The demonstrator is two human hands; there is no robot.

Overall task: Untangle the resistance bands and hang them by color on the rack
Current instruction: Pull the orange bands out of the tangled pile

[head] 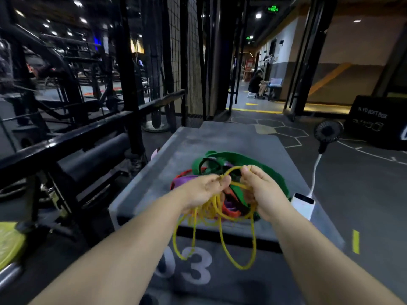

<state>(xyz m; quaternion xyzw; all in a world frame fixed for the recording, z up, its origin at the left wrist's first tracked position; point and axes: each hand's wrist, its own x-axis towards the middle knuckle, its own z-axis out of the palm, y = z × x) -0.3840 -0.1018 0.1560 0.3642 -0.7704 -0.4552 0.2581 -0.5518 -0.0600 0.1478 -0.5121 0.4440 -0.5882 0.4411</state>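
Note:
A tangle of resistance bands lies on a grey padded box (193,142): a wide green band (226,156), a purple band (187,179), a red band (231,213) and a black one. Thin yellow bands (222,236) hang in several loops off the box's front edge. My left hand (204,190) pinches the yellow strands between thumb and fingers. My right hand (262,192) grips the same yellow bunch, with a short arc of yellow stretched between the two hands above the pile. The rack's black bar (72,137) runs along the left side.
A white power bank (302,203) lies at the box's right edge, its cable leading to a small black fan (328,130) on the floor. A black plyo box (374,122) stands at the far right. Gym frames fill the left. A person sits far back.

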